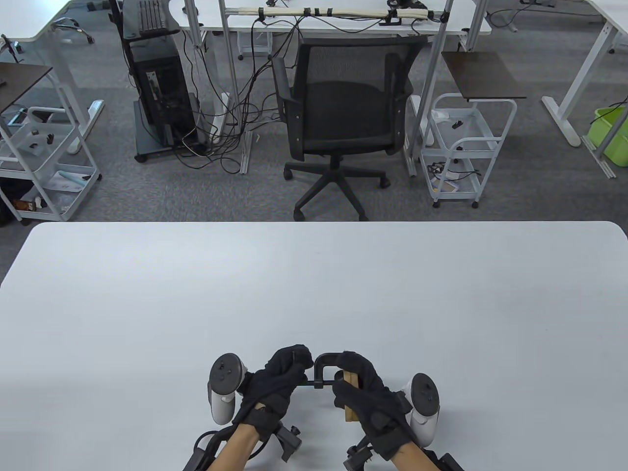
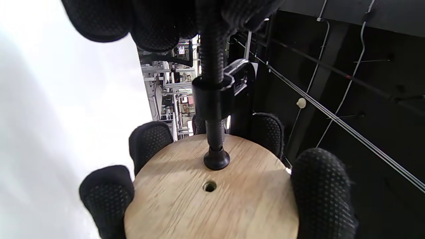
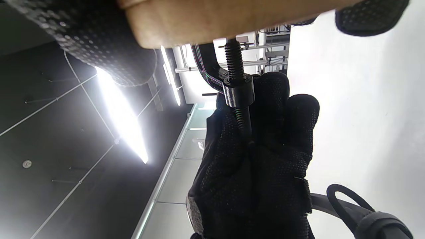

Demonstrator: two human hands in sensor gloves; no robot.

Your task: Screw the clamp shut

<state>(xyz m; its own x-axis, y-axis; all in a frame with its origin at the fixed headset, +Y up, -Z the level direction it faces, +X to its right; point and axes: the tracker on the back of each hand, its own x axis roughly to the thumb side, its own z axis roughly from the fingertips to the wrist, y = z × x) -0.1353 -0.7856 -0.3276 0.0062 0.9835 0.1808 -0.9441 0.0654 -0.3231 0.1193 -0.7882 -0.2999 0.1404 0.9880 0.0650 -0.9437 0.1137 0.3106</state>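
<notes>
Where the white worktop point(image 1: 147, 304) meets its near edge, the left hand point(image 1: 274, 387) sits with its fingers curled around the handle end of the black threaded screw point(image 2: 211, 59) of a small black metal C-clamp point(image 1: 325, 365), the grip hiding the handle itself. The screw runs to the right through the clamp's threaded collar, and its round black foot point(image 2: 216, 159) touches the flat face of a pale round wooden disc point(image 2: 212, 196) just beside a small hole near the disc's middle. The clamp's curved frame arches over the disc's edge — both are held above the worktop between the two hands. Further right, the right hand point(image 1: 365, 397) holds the wooden disc, its fingertips point(image 2: 320, 186) wrapped over the rim at several places and the thumb on the near side. A white tracker is strapped behind each hand — one at the far left, one at the far right.
</notes>
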